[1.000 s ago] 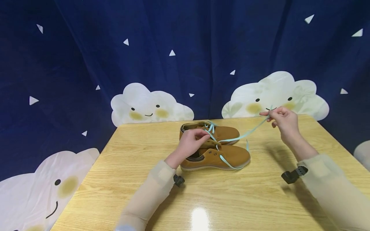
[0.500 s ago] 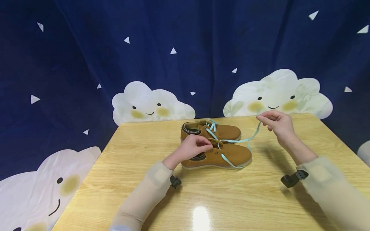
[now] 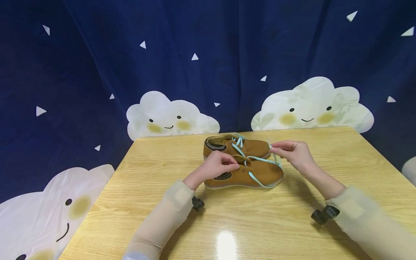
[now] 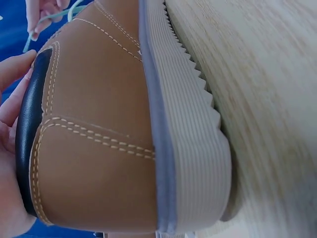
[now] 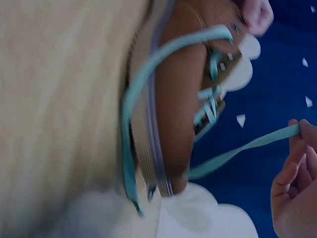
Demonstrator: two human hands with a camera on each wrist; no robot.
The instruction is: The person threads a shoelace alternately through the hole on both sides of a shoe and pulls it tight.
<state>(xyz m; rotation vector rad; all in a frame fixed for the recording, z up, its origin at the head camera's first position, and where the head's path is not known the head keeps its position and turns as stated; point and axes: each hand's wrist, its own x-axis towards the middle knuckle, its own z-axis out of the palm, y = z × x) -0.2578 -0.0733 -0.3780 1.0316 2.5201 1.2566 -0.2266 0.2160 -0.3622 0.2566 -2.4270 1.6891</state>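
Observation:
Two brown leather shoes stand side by side, toes to the right, in the head view. My left hand point(image 3: 216, 166) pinches the eyelet flap of the near shoe point(image 3: 264, 170) between thumb and fingers. The shoe's heel point(image 4: 94, 183) and dark collar fill the left wrist view. Over the toe, my right hand point(image 3: 294, 154) pinches a light blue shoelace point(image 5: 242, 148) near its end. That lace runs back to the near shoe. Its other length point(image 5: 148, 64) comes out of a near-side eyelet and droops over the shoe's side to the table.
Behind the near shoe is the far shoe point(image 3: 256, 147), with light blue lace threaded through its eyelets. Both stand on a wooden table point(image 3: 260, 220). A dark blue curtain point(image 3: 195, 79) with clouds and white triangles hangs beyond the table's back edge.
My right hand has come down and left toward the toe, so the lace it pinches hangs slacker. My left hand shifted slightly right and down onto the near shoe's eyelet flap, then stayed there.

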